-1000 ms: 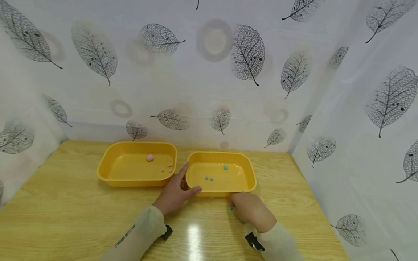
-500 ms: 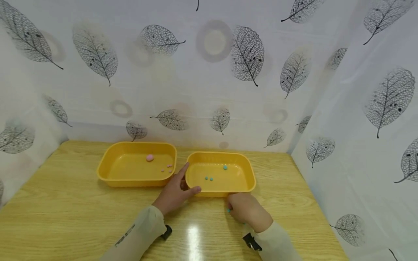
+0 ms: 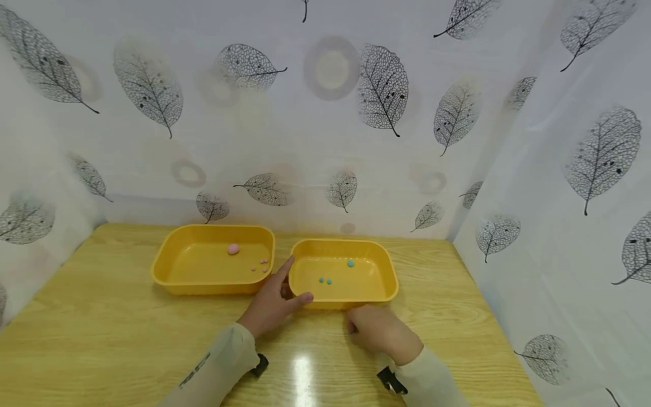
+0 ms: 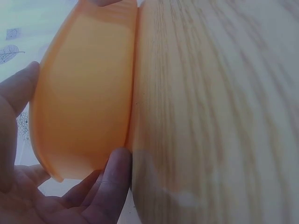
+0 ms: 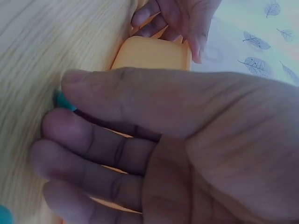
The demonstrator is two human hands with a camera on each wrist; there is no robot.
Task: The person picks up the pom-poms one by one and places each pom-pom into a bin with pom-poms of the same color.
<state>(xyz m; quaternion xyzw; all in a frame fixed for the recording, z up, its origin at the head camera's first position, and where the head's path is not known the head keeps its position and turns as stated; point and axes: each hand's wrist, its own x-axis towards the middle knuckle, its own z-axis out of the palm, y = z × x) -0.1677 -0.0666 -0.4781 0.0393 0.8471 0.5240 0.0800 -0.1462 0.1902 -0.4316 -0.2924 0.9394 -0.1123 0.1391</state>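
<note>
The right-hand yellow tray (image 3: 330,304) holds several small teal balls, one of them slightly larger (image 3: 351,263). My left hand (image 3: 272,305) grips its near left corner, thumb on the front rim and index finger along the left side; more fingers show against the tray wall (image 4: 86,93) in the left wrist view. My right hand (image 3: 378,328) is down at the table just in front of this tray. Its thumb and index fingertips pinch a small teal ball (image 5: 65,101), which the hand hides in the head view. A second teal ball (image 5: 4,215) lies on the table near the other fingertips.
A larger yellow tray (image 3: 203,286) stands to the left with a pink ball (image 3: 233,249) and several tiny pink balls in it. Leaf-printed white cloth (image 3: 325,141) hangs behind and at both sides of the wooden table (image 3: 102,339).
My right hand has shifted slightly left along the tray's front, and its fingers now cover the teal ball seen beside them earlier. The left hand keeps its place on the tray.
</note>
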